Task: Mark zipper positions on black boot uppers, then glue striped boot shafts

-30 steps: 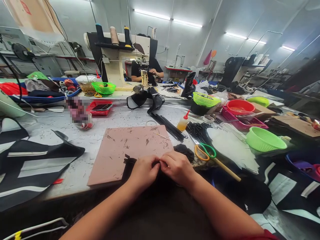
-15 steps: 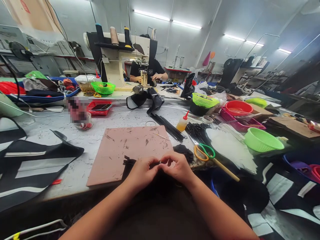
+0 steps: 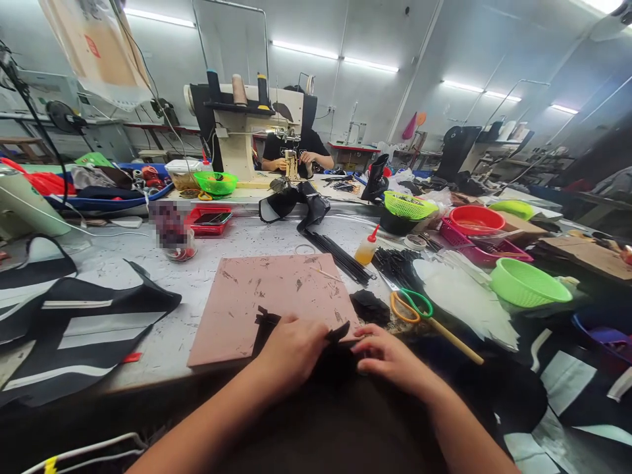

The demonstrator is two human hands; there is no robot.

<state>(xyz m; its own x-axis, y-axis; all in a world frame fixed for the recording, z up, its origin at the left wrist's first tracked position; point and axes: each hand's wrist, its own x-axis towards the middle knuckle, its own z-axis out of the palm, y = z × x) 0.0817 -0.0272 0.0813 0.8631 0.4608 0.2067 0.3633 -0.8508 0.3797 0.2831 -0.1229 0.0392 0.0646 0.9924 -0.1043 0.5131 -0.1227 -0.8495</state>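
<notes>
My left hand is closed on a piece of black material, whose narrow tip sticks out past the fingers. More black strip ends show on the other side of this hand, at the front of the pink board. Just to the right, my right hand has its fingers apart and curved, close to the black material. Whether its fingertips touch the material I cannot tell. Dark clothing below blends with the piece and hides its lower part.
Scissors with orange and green handles lie right of the board, beside a wooden stick. A glue bottle stands behind them. Black panels with white strips lie left. Across the table, a person works at a sewing machine.
My hands were together, fingertips meeting at the black material. Now my right hand has come away to the right and its fingers have spread. The view has shifted slightly.
</notes>
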